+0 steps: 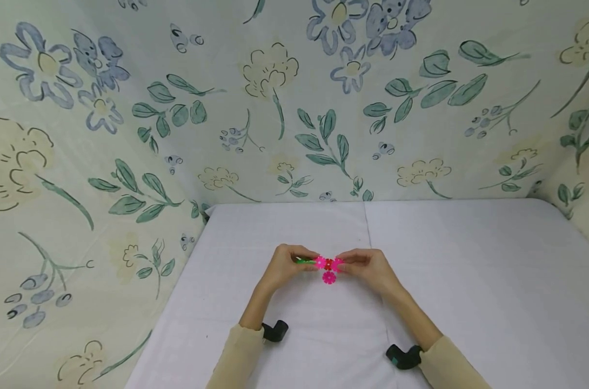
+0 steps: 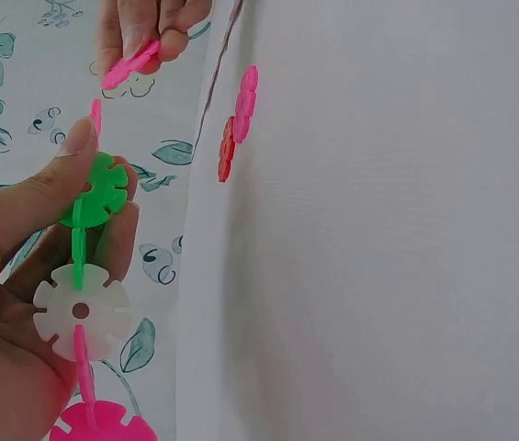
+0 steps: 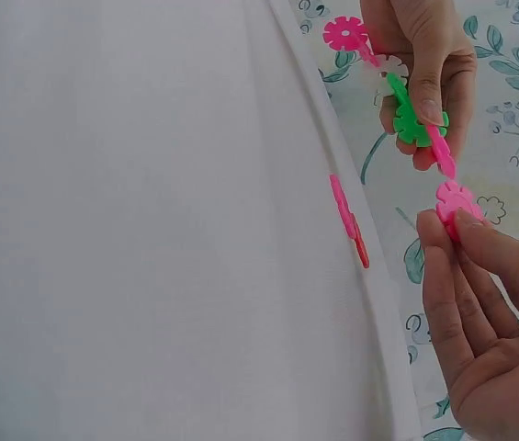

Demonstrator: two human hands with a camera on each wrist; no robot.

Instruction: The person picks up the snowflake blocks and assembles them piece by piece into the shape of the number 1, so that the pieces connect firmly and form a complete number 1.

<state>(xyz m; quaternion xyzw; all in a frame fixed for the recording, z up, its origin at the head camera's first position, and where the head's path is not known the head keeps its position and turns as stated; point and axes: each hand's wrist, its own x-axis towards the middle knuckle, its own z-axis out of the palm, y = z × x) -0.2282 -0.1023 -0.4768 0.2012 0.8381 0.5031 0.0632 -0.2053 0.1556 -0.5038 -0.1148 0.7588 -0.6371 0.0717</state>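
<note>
My left hand (image 1: 283,266) grips a chain of slotted flower-shaped snap discs. Along it, the left wrist view shows a green disc (image 2: 107,190) near the thumb, a white disc (image 2: 57,312), and a pink disc (image 2: 103,424) at the lower end. Another pink disc (image 3: 439,147) sticks out past the left fingertips. Between thumb and fingers, my right hand (image 1: 370,266) pinches a single pink disc (image 3: 456,204), close to that end of the chain; whether the two touch is unclear. A loose pink disc (image 2: 247,103) and red disc (image 2: 227,150) lie together on the white cloth.
White cloth (image 1: 469,281) covers the table under both hands. Behind it and at the sides hangs a flower-patterned curtain (image 1: 178,140). Black wrist devices (image 1: 276,331) sit at both sleeve cuffs.
</note>
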